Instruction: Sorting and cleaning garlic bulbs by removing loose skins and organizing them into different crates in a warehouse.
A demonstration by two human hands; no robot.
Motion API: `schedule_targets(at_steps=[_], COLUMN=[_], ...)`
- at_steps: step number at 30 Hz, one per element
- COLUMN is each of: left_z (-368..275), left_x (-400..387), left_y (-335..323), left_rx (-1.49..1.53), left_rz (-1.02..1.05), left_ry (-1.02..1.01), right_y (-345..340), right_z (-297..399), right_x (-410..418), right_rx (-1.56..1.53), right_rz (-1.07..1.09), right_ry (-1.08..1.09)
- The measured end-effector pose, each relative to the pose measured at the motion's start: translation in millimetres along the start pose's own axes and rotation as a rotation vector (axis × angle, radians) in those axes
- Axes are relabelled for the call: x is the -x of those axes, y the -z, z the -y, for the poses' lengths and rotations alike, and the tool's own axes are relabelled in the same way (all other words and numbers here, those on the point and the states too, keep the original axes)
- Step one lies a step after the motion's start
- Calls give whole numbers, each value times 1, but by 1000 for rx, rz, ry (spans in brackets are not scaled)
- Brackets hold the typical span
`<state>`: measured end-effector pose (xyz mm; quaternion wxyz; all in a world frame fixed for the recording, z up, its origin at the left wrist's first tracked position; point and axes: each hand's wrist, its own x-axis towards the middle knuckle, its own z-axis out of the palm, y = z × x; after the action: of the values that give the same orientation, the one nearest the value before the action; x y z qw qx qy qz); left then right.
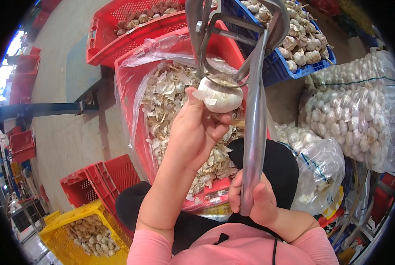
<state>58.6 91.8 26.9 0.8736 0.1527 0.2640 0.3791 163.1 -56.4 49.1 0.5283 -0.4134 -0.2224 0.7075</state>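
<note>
My left hand (195, 135) holds a white garlic bulb (221, 97) between thumb and fingers, its root end turned up against a curved metal blade. That blade belongs to a lever-type metal cutter (255, 132), whose long tubular handle runs down towards me. At the handle's lower end, my right hand (265, 203) is wrapped around it, thumb on one side and fingers on the other. Below both hands stands a red plastic crate (126, 116) lined with clear film. Loose garlic skins (171, 89) fill much of it. The bulb's underside is partly hidden by my fingers.
Garlic fills a blue crate (303, 71) at upper right and lies in another red crate (98, 46) at upper left. Mesh bags of garlic (346, 116) stand on the right. A yellow crate (58, 240) with bulbs sits lower left, beside red crates (99, 179).
</note>
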Motion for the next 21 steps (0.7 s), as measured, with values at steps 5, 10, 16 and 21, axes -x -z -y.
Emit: schedule_targets(at_steps=[5, 10, 16, 21], left_z=[-1, 1, 0, 0], left_x=[-2, -5, -5, -5], left_y=[2, 7, 7, 7], left_rx=[-22, -2, 35, 30], left_rz=[-38, -4, 15, 26], left_ry=[-3, 24, 37, 32], right_y=[7, 7, 7, 19], right_z=[-7, -9, -11, -24], right_x=[-6, -8, -11, -17], right_rx=[23, 17, 8, 190], right_rz=[57, 74, 20, -39], right_ry=[34, 55, 25, 114])
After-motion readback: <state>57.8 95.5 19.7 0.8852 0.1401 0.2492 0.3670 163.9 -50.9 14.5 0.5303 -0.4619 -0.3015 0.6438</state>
